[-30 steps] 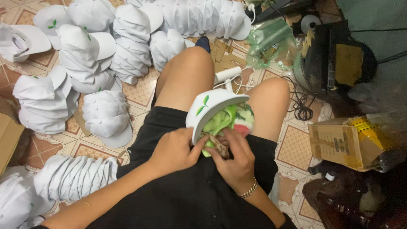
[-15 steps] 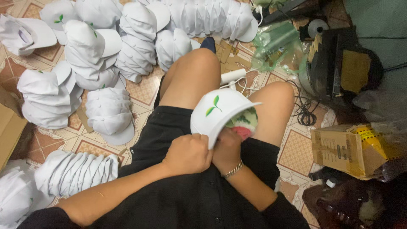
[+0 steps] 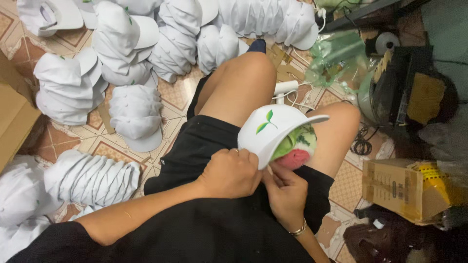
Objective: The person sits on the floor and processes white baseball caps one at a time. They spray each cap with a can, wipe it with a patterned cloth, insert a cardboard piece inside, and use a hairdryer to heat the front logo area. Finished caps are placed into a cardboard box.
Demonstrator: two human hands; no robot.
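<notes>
Cap (image 3: 268, 134) on lap, over green-pink stuffing (image 3: 295, 148) | left hand (image 3: 229, 173) closed on back edge | right hand (image 3: 285, 187) pinching underneath | risk: loose grip, cap may slip off knee (image 3: 336, 126)

Two hands, left (image 3: 229, 173) and right (image 3: 285, 192), are gripping one cap (image 3: 273, 134); roughly eight cap stacks (image 3: 90, 178) and two boxes (image 3: 407, 187) are lying around.

Patterned tile floor (image 3: 178, 95) — stacks of white caps (image 3: 136, 114) far and left, flat cardboard (image 3: 14, 119) far left, cardboard box (image 3: 407, 187) right, black cable (image 3: 361, 141) beside it.
</notes>
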